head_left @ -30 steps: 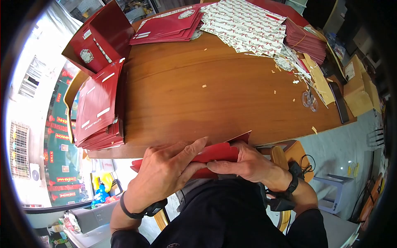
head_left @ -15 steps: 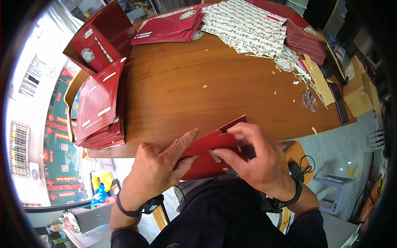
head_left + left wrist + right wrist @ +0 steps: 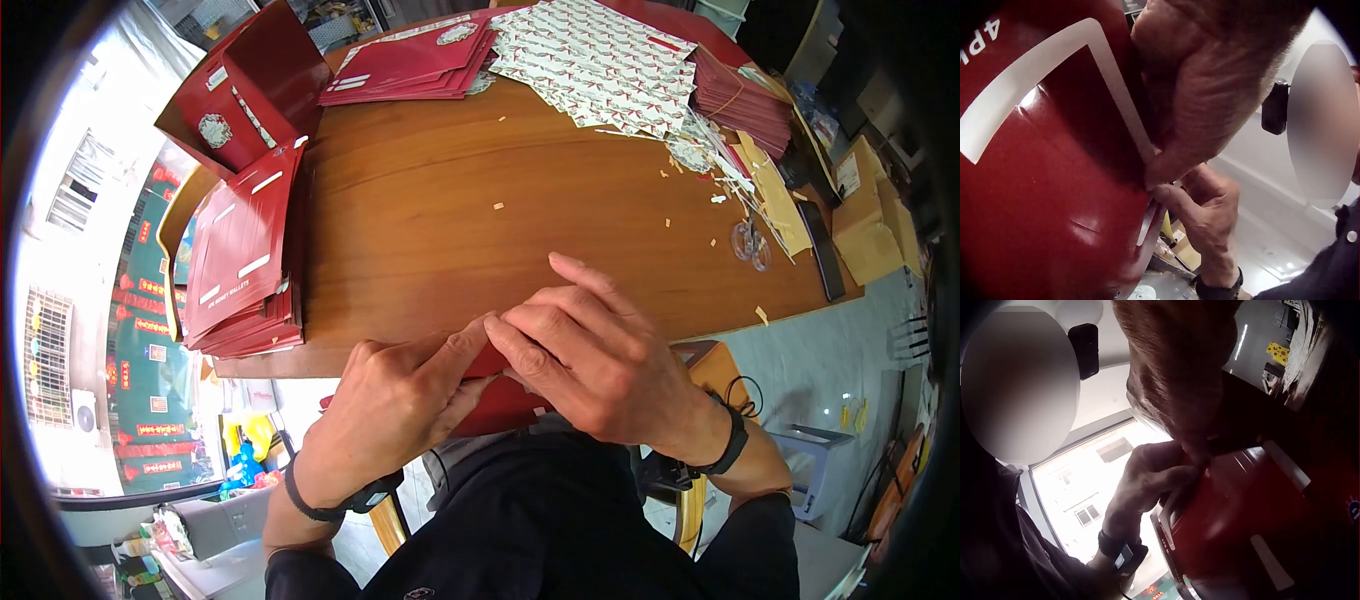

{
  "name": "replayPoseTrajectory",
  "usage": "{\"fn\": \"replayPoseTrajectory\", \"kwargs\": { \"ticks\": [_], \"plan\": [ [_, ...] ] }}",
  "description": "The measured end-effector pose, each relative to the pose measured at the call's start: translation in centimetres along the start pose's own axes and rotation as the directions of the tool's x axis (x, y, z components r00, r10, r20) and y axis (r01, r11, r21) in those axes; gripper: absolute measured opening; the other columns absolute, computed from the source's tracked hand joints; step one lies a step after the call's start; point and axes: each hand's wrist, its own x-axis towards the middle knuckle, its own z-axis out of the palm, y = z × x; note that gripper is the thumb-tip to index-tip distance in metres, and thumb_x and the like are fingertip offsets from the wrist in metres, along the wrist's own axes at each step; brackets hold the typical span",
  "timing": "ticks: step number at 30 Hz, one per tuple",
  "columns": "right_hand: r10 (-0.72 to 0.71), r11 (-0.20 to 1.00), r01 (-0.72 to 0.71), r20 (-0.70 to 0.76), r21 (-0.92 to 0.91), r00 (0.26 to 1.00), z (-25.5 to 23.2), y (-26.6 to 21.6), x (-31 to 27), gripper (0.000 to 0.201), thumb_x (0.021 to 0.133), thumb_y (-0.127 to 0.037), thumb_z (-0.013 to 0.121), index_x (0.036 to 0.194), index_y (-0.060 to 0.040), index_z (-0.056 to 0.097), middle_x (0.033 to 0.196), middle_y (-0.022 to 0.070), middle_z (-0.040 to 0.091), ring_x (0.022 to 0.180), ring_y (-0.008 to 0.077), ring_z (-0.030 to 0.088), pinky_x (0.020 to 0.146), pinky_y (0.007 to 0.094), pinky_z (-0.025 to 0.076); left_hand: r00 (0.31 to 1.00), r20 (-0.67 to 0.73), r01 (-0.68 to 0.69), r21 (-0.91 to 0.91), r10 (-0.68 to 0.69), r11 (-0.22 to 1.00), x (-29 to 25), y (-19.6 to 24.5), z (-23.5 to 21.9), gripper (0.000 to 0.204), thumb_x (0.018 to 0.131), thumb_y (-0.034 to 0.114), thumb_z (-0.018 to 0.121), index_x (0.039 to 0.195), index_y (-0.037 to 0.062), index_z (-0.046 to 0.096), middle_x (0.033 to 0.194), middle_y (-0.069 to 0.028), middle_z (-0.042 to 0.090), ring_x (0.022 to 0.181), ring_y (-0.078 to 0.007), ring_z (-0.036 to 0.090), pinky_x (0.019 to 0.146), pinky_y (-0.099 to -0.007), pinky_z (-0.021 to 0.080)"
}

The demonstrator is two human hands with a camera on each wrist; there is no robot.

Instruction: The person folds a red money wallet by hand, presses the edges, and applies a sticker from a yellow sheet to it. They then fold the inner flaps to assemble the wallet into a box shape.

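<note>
A red card wallet (image 3: pixel 502 404) with pale strips is held in front of the body at the table's near edge; in the left wrist view the red card (image 3: pixel 1054 187) fills the left side. The left hand (image 3: pixel 400 405) pinches its upper edge between thumb and fingers. Against the left fingertips, the right hand (image 3: pixel 605 365) touches the same edge with thumb and index finger, its other fingers raised and spread. In the right wrist view the left hand (image 3: pixel 1141 487) grips the card's edge beside the right hand (image 3: pixel 1175 375). Much of the card is hidden by both hands.
A stack of red wallets (image 3: pixel 235 250) lies at the table's left, with an open red box (image 3: pixel 270 95) behind. More red folders (image 3: pixel 410 65), patterned sheets (image 3: pixel 590 60) and a banded red stack (image 3: pixel 735 100) lie at the back. Scissors (image 3: pixel 750 245) and a phone (image 3: pixel 822 250) lie right.
The card was raised and tilted, its far corner in view, then lowered behind the hands. The right hand has moved left along its edge to the left fingertips.
</note>
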Motion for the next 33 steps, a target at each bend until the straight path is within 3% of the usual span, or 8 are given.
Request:
{"fn": "replayPoseTrajectory", "kwargs": {
  "ticks": [11,19,22,25,29,31,33],
  "plan": [
    [-0.015,0.999,0.016,-0.039,0.042,0.999,0.2,0.4,-0.3,0.027,0.091,-0.013,0.065,0.108,0.0055,0.072,0.089,0.0097,0.062,0.083,0.0248,0.068,0.109,0.0498,0.053,1.000,0.020,0.011,0.017,-0.012,1.000,0.6,0.4,-0.1,0.044,0.086,0.010,0.080,0.127,-0.0027,0.070,0.090,-0.0175,0.076,0.079,-0.0361,0.075,0.069,-0.0426,0.060],
    [0.016,0.990,-0.014,-0.010,0.143,1.000,-0.3,1.1,-0.5,0.024,0.091,-0.011,0.065,0.109,0.0039,0.072,0.088,0.0105,0.064,0.083,0.0272,0.069,0.093,0.0417,0.059,0.999,-0.029,-0.021,0.090,0.023,0.996,0.1,-0.2,-0.1,0.044,0.086,0.013,0.081,0.126,-0.0003,0.072,0.092,-0.0139,0.078,0.079,-0.0311,0.077,0.070,-0.0399,0.060],
    [0.049,0.975,-0.052,0.018,0.214,0.999,-0.5,1.7,-0.9,0.025,0.090,-0.010,0.067,0.109,0.0049,0.072,0.087,0.0116,0.065,0.083,0.0283,0.069,0.086,0.0407,0.059,0.999,-0.001,0.047,0.127,-0.047,0.991,-0.3,0.0,-0.4,0.045,0.086,0.014,0.082,0.127,0.0003,0.072,0.090,-0.0118,0.077,0.079,-0.0293,0.076,0.069,-0.0396,0.060],
    [0.042,0.969,-0.043,0.009,0.243,0.999,-0.7,2.2,-0.8,0.026,0.089,-0.009,0.068,0.110,0.0059,0.071,0.087,0.0122,0.065,0.084,0.0290,0.069,0.082,0.0404,0.059,0.993,-0.010,0.122,0.066,-0.121,0.990,-0.6,-0.1,-0.7,0.042,0.086,0.008,0.083,0.125,-0.0006,0.073,0.099,-0.0202,0.077,0.082,-0.0359,0.076,0.072,-0.0413,0.060],
    [0.072,0.964,-0.083,0.052,0.253,0.996,-1.1,1.9,-0.5,0.024,0.090,-0.010,0.067,0.109,0.0043,0.073,0.087,0.0116,0.065,0.084,0.0289,0.069,0.086,0.0428,0.059,0.992,0.020,0.122,0.058,-0.123,0.991,-0.7,-0.1,-0.9,0.038,0.087,0.008,0.080,0.124,-0.0008,0.074,0.096,-0.0197,0.077,0.079,-0.0348,0.076,0.070,-0.0408,0.059],
    [0.056,0.995,-0.058,0.024,0.084,0.998,-1.0,1.5,-0.1,0.023,0.090,-0.011,0.066,0.106,0.0027,0.074,0.086,0.0108,0.065,0.083,0.0273,0.070,0.092,0.0451,0.059,0.989,0.041,0.143,0.047,-0.145,0.989,-0.5,0.0,-1.0,0.036,0.088,0.008,0.079,0.123,-0.0011,0.074,0.094,-0.0196,0.077,0.077,-0.0347,0.076,0.070,-0.0409,0.059],
    [0.035,0.998,-0.036,0.004,0.051,0.999,-0.4,0.6,0.1,0.023,0.090,-0.012,0.066,0.105,0.0020,0.074,0.085,0.0104,0.065,0.083,0.0263,0.070,0.095,0.0459,0.059,0.994,0.029,0.105,-0.004,-0.105,0.994,-0.2,0.2,-0.9,0.031,0.089,0.008,0.078,0.119,-0.0018,0.075,0.091,-0.0190,0.077,0.076,-0.0354,0.075,0.069,-0.0407,0.059]
  ]
}}
